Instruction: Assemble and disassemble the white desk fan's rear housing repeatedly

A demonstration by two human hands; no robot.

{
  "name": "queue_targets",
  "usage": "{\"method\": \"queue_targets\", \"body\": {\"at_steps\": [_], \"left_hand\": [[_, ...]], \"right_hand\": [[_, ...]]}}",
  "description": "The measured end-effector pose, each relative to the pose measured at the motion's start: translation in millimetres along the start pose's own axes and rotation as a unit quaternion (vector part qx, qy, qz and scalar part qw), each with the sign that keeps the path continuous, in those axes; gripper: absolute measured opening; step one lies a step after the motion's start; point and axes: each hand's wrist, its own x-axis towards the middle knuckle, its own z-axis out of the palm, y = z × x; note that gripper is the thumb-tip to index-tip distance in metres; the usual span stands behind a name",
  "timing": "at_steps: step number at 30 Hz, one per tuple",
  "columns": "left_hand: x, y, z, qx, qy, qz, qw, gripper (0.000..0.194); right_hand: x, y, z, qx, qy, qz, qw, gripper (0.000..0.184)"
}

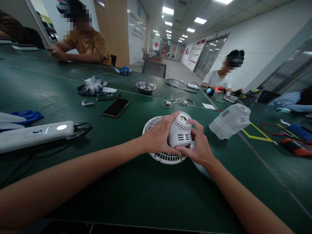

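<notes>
A small white fan lies face down on the green table, its round grille (152, 124) flat on the surface. Its white vented motor housing (180, 131) sticks up from the middle. My left hand (158, 136) is wrapped round the left side of the housing, thumb over its top. My right hand (198, 144) grips the housing's right and lower side, fingers curled against it. Both forearms reach in from the bottom of the view.
A white plastic fan base (230, 120) lies to the right. A phone (116, 107), gloves (91, 87), a steel bowl (145, 86), a white cable (176, 99) and a power strip (34, 135) sit around. Two other people work at the far side.
</notes>
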Motion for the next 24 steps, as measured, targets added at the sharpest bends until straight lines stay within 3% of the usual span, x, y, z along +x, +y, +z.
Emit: {"method": "queue_targets", "body": {"at_steps": [6,9,12,16,20,24], "left_hand": [[4.0,-4.7,-11.4,0.019,-0.013,-0.009,1.0,0.137],[8.6,-13.0,-21.9,0.025,-0.007,-0.05,0.998,0.116],[12.1,-18.1,-30.6,0.004,-0.04,-0.06,0.997,0.091],[13.9,-17.8,-40.6,-0.059,-0.082,-0.04,0.994,0.087],[14.7,-15.2,-48.4,-0.094,-0.135,-0.039,0.986,0.078],[15.0,-14.6,-49.6,-0.116,-0.171,-0.038,0.978,0.076]], "right_hand": [[-0.3,0.9,-2.5,-0.066,0.027,-0.028,0.997,0.095],[2.1,7.6,-5.8,-0.043,0.034,-0.009,0.998,0.088],[4.3,12.9,-6.7,-0.022,0.025,0.011,0.999,0.095],[4.0,16.4,-6.7,0.039,0.007,0.017,0.999,0.102],[2.6,19.2,-9.4,0.133,-0.05,-0.003,0.99,0.103],[3.6,17.8,-11.9,0.102,-0.071,-0.012,0.992,0.106]]}}
